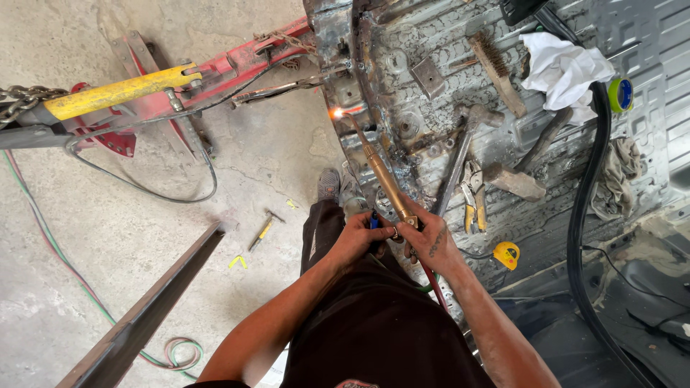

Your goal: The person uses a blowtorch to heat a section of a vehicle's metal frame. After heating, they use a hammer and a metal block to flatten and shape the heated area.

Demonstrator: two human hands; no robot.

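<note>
From my seat I see one concrete floor [144, 237] on the left and one scorched sheet-metal car floor panel [445, 43] filling the upper right. One red frame-pulling rig [237, 61] lies across the top left, carrying one yellow cylinder [118, 91] with one chain [21, 95] at its end. One dark steel bar [151, 305] slants across the lower left. One thick black hose [586, 215] curves down the right side of the panel. One thin black cable [165, 194] loops on the concrete, and one paired green-and-red hose [57, 251] trails beneath it.

One brass cutting torch [381, 172] runs from my hands up to the panel's edge, its tip at one bright orange glow [336, 113]. My left hand [359, 237] is wrapped around the torch's handle end, and my right hand [428, 241] is closed on it just beside the left.

On the panel I count one white rag [564, 68], one grey rag [618, 172], two hammers [460, 158], one wire brush [496, 68], one pair of yellow-handled pliers [474, 190], one yellow tape measure [507, 253] and one roll of green tape [622, 93]. One small yellow-handled tool [262, 231] lies on the concrete.
</note>
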